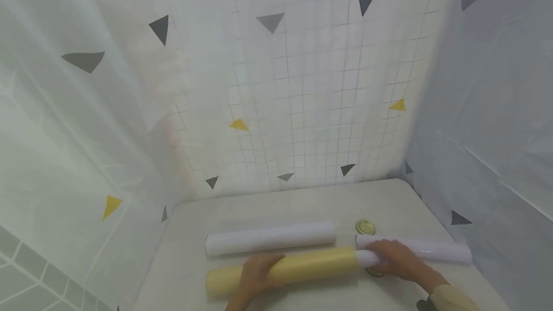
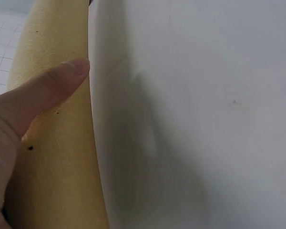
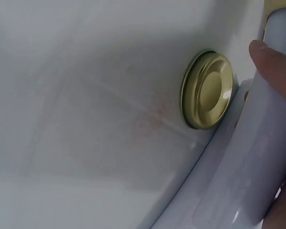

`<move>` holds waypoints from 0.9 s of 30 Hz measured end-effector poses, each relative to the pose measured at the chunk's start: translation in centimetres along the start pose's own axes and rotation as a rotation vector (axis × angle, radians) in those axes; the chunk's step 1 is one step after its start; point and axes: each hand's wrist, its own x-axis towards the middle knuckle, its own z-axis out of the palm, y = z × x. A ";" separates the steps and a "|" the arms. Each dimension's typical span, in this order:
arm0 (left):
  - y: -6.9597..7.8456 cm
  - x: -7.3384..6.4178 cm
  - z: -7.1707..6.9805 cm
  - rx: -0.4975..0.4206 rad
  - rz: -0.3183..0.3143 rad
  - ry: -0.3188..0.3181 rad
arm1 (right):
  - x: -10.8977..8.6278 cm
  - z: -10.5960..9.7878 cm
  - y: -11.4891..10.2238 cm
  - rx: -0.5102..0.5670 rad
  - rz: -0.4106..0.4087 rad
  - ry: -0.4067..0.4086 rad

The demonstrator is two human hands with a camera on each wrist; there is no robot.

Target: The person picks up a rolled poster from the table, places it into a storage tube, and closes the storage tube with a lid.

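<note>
A yellow-tan cardboard tube [image 1: 317,267] lies across the near part of the white table. My left hand [image 1: 257,275] grips it left of its middle, thumb [image 2: 62,83] across its side in the left wrist view. Out of the tube's right end sticks a glossy white roll [image 1: 365,257], which my right hand [image 1: 395,260] holds close to the opening. Most of that roll is hidden by the tube and hand. Beside it in the right wrist view lies a gold metal cap [image 3: 212,90]. A second white roll [image 1: 445,250] lies just behind my right hand.
Behind the cardboard tube lies a thicker white tube [image 1: 270,239], roughly parallel to it. Another gold metal cap [image 1: 365,227] rests near the second roll's left end. White sheeting with triangles [image 1: 285,85] hangs round the table's [image 1: 298,200] back and sides.
</note>
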 end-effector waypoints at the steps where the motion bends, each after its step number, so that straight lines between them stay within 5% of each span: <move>1: 0.0 0.0 0.1 0.006 0.010 0.008 | 0.1 0.0 -0.2 0.005 -0.014 0.009; 9: 0.1 0.1 0.7 0.024 0.065 0.073 | 1.1 0.4 -1.3 0.064 0.039 -0.087; 21: 0.3 0.4 0.1 -0.014 0.014 -0.027 | 1.6 1.0 -1.4 0.014 -0.032 -0.080; 27: 0.3 0.2 0.6 0.008 0.056 0.008 | 1.2 1.0 -0.9 0.020 -0.082 -0.052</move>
